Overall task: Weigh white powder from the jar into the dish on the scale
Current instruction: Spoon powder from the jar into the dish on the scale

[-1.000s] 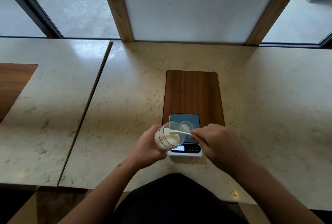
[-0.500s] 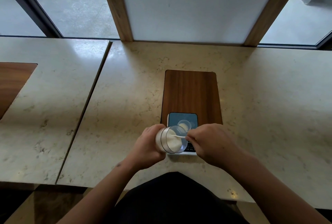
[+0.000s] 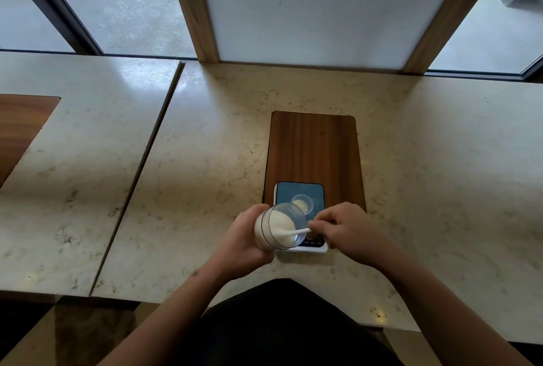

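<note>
My left hand [image 3: 245,238] grips a clear jar [image 3: 279,226] of white powder, tilted on its side with the mouth facing right, held over the front left of the scale [image 3: 301,195]. My right hand [image 3: 345,229] pinches a white spoon [image 3: 295,233] whose tip reaches down into the powder inside the jar. On the scale's blue platform sits a small clear dish [image 3: 302,203] holding a little white powder, partly hidden behind the jar's rim. The jar and my right hand cover most of the scale's display.
The scale rests on the near end of a dark wooden board [image 3: 313,148] set into the marble counter [image 3: 205,160]. A seam [image 3: 138,177] separates a second counter slab on the left, with another wooden inset [image 3: 20,127]. Windows and a wooden-framed panel stand behind.
The spoon went from resting across the jar's mouth to dipping into the powder. Both hands and the jar shifted slightly toward me, over the scale's display.
</note>
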